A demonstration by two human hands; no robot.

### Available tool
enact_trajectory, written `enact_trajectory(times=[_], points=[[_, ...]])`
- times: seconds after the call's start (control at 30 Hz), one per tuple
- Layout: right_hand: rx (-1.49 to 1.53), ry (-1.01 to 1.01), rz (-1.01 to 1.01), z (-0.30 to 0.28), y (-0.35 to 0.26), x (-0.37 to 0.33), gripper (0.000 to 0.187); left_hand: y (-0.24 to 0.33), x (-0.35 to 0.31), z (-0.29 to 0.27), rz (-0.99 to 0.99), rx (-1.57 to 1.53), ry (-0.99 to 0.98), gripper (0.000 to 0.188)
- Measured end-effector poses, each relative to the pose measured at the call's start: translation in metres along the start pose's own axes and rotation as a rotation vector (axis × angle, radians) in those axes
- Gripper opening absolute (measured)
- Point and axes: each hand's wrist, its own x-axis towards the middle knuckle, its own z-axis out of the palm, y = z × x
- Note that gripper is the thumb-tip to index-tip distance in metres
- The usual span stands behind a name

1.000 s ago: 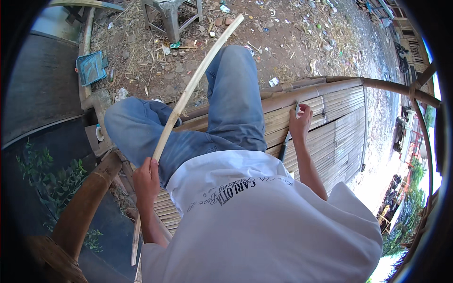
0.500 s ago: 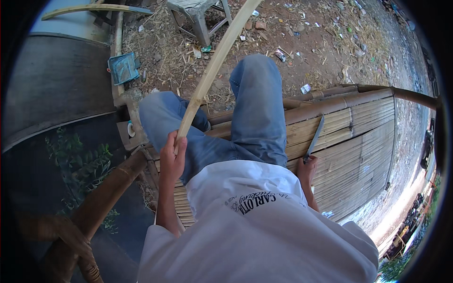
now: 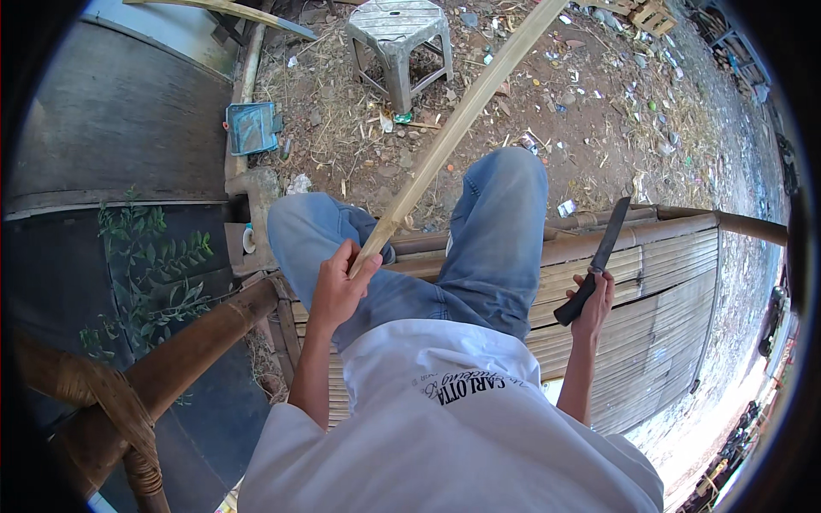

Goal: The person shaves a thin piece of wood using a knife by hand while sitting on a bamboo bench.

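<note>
Both hands are closed around something. Gripping tight, the left hand (image 3: 339, 286) has its fingers wrapped around the lower end of a long pale bamboo strip (image 3: 462, 120), which rises from the fist and slants up and away to the right, past the knees and out over the ground. To the right, the right hand (image 3: 592, 301) is curled around the black handle of a dark-bladed knife (image 3: 596, 261), whose blade points up and slightly right, above the fist.

Under both hands and stretching off to the right lies a platform of split bamboo slats (image 3: 658, 325), edged on its far side by a thick brown bamboo pole (image 3: 667, 231) that runs just behind the knife blade. The person sits on this platform; their legs in faded blue jeans (image 3: 496, 231) reach forward between the two hands, and a white shirt (image 3: 445, 427) fills the space below them.

Left of the left hand a rounded brown wooden post (image 3: 188, 342) slants downward, with a leafy green plant (image 3: 145, 274) beyond it. Well ahead of the hands, on bare dirt ground littered with straw and scraps (image 3: 599, 103), stands a grey plastic stool (image 3: 398, 38); left of the stool lies a small blue tray (image 3: 252, 128).
</note>
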Motion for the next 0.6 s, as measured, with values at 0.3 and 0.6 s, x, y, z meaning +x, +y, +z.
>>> enact_trajectory(times=[0.3, 0.6], points=[[0.041, -0.691, -0.23, 0.154, -0.081, -0.026, 0.025, -0.017, -0.031, -0.016, -0.02, -0.134, -0.061, 0.034], [-0.183, -0.671, -0.29, 0.193, -0.105, -0.011, 0.04, -0.034, -0.046, -0.01, 0.008, -0.137, -0.004, 0.033]])
